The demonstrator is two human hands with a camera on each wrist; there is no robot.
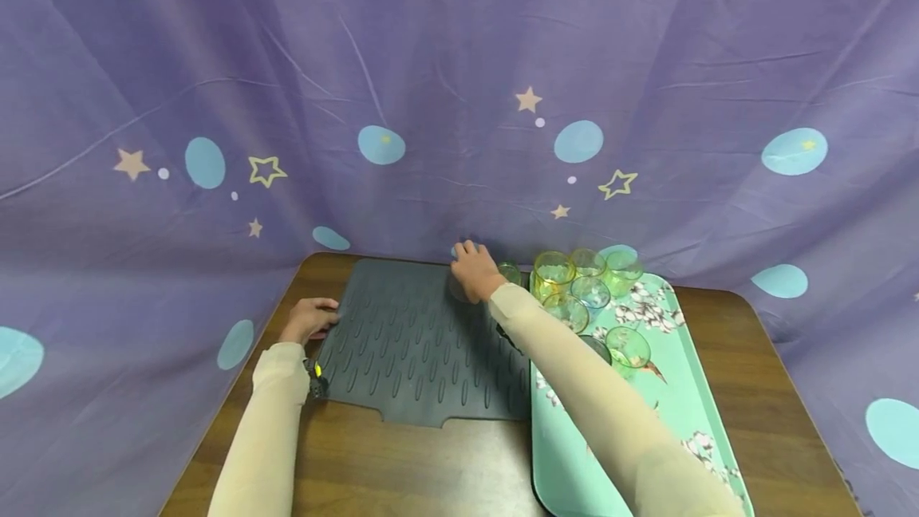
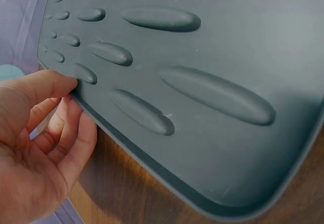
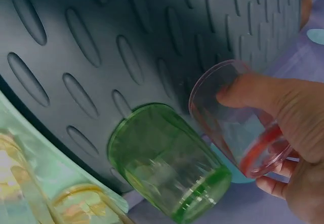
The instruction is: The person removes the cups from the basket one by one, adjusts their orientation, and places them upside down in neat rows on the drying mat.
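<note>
My left hand (image 1: 311, 319) pinches the left edge of a dark grey ribbed drying mat (image 2: 228, 148), thumb on top and fingers beneath the rim. At the mat's back right, my right hand (image 1: 477, 271) holds a clear, red-tinted tumbler (image 3: 223, 118), thumb on its near side. The tumbler is mouth down, its thick red base away from the mat, with its rim close over the ribs. Beside it a green tumbler (image 3: 162, 153) stands mouth down on the mat near the back edge. In the head view the hand mostly hides the red-tinted tumbler.
Right of the mat lies a mint-green floral tray (image 1: 689, 413). Several yellow, green, blue and dark tumblers stand on it, including a green one (image 1: 628, 348); my right forearm crosses over it. The wooden table (image 1: 402, 469) ends at a purple curtain (image 1: 445, 166) behind.
</note>
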